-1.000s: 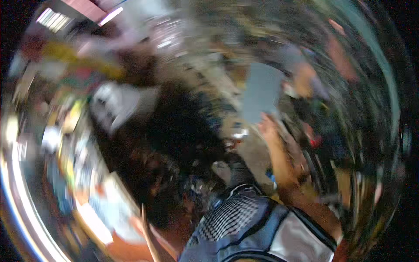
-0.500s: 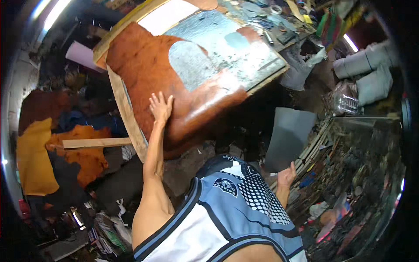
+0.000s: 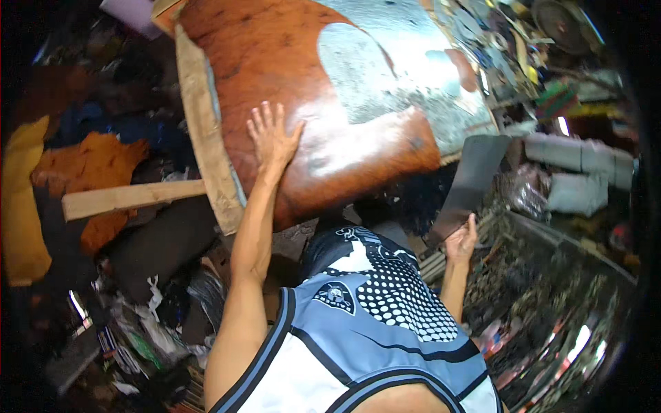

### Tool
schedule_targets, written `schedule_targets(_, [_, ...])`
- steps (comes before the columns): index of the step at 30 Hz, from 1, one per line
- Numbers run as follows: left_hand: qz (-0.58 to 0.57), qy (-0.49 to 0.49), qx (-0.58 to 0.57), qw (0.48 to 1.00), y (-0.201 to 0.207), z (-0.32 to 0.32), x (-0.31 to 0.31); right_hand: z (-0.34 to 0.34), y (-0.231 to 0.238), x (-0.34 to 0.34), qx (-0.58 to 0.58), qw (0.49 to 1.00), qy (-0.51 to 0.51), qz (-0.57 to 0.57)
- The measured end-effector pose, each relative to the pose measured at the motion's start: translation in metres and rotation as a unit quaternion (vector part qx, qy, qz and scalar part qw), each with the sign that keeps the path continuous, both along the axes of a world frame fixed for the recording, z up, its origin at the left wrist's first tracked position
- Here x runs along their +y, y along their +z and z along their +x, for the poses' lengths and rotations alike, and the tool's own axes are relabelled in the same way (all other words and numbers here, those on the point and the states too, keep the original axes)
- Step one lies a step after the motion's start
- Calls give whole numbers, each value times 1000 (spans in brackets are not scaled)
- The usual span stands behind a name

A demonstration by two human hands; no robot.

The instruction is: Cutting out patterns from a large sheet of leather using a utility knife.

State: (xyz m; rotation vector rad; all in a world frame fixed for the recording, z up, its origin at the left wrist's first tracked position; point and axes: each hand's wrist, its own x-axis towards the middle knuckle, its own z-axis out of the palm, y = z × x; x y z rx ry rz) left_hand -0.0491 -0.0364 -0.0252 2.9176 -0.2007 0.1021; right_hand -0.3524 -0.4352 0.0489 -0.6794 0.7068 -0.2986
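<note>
A glossy reddish-brown leather hide (image 3: 241,76) drapes over a work table, its near edge curling down past the tabletop. My left hand (image 3: 273,138) rests on it with fingers spread, pressing flat and gripping nothing. On the right, my right hand (image 3: 463,241) grips the lower end of a thin dark grey sheet (image 3: 475,168). The sheet stands tilted up, its far end beside the table's right corner. Past the leather lies a shiny, speckled grey-blue board surface (image 3: 358,76), partly covered by the hide.
A wooden edge (image 3: 206,131) frames the table's left side, with a plank (image 3: 134,197) jutting out from it. Orange leather (image 3: 89,165) and a yellow piece (image 3: 24,199) hang at left. Scraps and tools (image 3: 502,41) crowd the far right. White rolls (image 3: 582,151) lie beyond the sheet.
The grey sheet has swung up toward the table's right corner and now shows narrower, still in my right hand. My left hand stays spread on the leather. The whole view has shifted.
</note>
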Motion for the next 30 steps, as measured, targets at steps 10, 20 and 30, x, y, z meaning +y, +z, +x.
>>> schedule_targets(10, [-53,19,-8,998,53,-18,43,162,30,27,-11,985,93,-144])
schedule_targets(20, [7,157,-53,986,44,-28,44,327,19,-69,23,933,96,-345])
schedule_targets(30, [24,389,-27,921,32,-10,53,341,-27,-127,120,884,165,-421])
